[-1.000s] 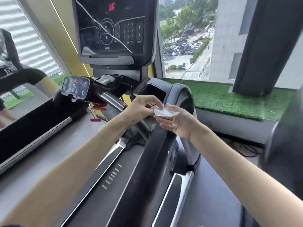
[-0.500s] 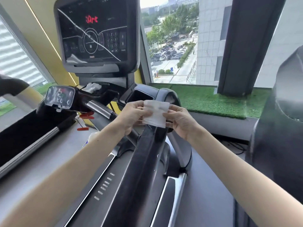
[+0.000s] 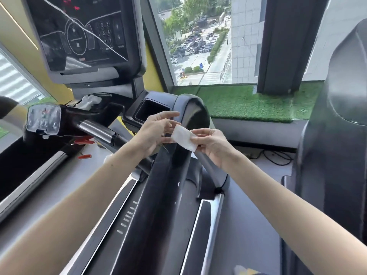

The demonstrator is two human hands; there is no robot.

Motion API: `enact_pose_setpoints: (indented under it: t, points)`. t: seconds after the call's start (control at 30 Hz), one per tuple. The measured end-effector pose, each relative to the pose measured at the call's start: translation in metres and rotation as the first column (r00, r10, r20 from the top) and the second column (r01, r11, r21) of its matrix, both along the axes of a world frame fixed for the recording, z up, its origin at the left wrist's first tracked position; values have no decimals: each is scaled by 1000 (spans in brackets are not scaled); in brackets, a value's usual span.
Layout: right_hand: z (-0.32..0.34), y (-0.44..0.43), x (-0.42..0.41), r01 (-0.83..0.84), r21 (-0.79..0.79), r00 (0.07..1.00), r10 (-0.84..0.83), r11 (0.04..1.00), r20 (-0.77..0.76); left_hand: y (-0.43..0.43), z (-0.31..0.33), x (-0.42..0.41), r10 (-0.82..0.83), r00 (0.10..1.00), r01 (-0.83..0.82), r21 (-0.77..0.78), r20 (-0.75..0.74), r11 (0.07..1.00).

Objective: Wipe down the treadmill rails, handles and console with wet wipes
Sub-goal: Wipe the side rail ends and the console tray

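One big treadmill (image 3: 139, 225) fills the view, with its console (image 3: 83, 36) up top-left and the dark right rail (image 3: 168, 185) running up the middle. That rail looks like the target, because both hands are parked directly above it. The right hand (image 3: 212, 144) has the wet wipe (image 3: 183, 138) pinched by its right end between thumb and fingers. The left hand (image 3: 154, 133) reaches in, fingers mostly straight, at the wipe's left edge; whether it actually grips, I can't tell. My read: the wipe is being flattened so a broad face meets the rail. A crumpled wipe (image 3: 89, 101) sits on the ledge below the console. Readable print? Keypad digits and the word "SPEED" (image 3: 120, 46); the red display is too blurred.
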State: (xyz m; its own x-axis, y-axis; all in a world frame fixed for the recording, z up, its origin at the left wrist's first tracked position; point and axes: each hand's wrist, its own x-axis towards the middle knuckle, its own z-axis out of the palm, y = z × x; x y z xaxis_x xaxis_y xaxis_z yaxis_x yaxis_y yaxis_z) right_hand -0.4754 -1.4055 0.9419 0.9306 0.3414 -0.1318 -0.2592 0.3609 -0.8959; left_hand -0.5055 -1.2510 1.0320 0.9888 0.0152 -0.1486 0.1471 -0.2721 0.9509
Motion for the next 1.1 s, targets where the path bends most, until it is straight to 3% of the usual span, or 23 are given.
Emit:
enact_pose_setpoints:
  t: [0.07,0.17,0.23,0.33,0.37,0.43,0.5,0.57,0.63,0.67,0.7,0.77,0.83,0.87,0.93,1.0,1.03,1.1]
  points:
    - [-3,-3,4,24,62,1000,-23,998,-14,-3,-4,7,-75,997,75,64,7,995]
    - [-17,-5,7,24,64,999,-21,998,-42,-14,-22,17,-207,969,123,465,135,877]
    - [-33,-6,11,86,-36,993,-88,996,-84,-20,-32,29,-258,927,4,683,271,731]
    - [-68,4,12,126,-238,971,-168,963,-168,-19,-43,57,-565,736,-195,915,374,352]
    - [-80,12,8,96,-296,974,-151,950,-169,-20,-48,67,-676,669,-204,951,309,233]
    - [-100,33,-7,12,-370,985,-73,929,-153,-26,-55,76,-789,615,-76,995,-9,-70]
    - [-108,48,-30,-21,-349,988,-33,937,-148,-27,-69,74,-735,577,89,923,-355,-375]
    - [-110,54,-46,9,-315,989,-54,949,-135,-19,-83,60,-657,455,247,794,-601,-555]
    - [-114,55,-54,35,-308,987,-80,951,-138,-11,-91,48,-619,314,304,694,-720,-652]
    - [-114,54,-57,36,-299,985,-84,954,-151,-9,-91,50,-616,300,266,684,-729,-680]
    - [-114,54,-60,32,-289,982,-84,957,-167,-11,-89,61,-621,342,196,700,-705,-686]
    - [-114,56,-63,26,-257,979,-77,966,-191,-19,-88,94,-620,528,65,756,-580,-651]
    - [-116,58,-63,33,-248,972,-88,968,-216,-32,-92,112,-540,631,21,708,-557,-706]
    - [-117,58,-61,35,-242,971,-91,970,-222,-38,-98,112,-504,607,63,670,-614,-739]
    - [-122,59,-58,31,-227,969,-85,973,-232,-37,-111,96,-413,457,274,566,-788,-778]
    - [-124,59,-57,29,-204,965,-80,979,-248,-36,-103,92,-399,361,373,523,-843,-766]
    - [-125,59,-58,34,-184,962,-82,982,-261,-36,-96,103,-456,379,330,578,-805,-746]
    - [-127,59,-59,41,-157,958,-84,987,-276,-38,-89,138,-497,523,176,659,-692,-731]
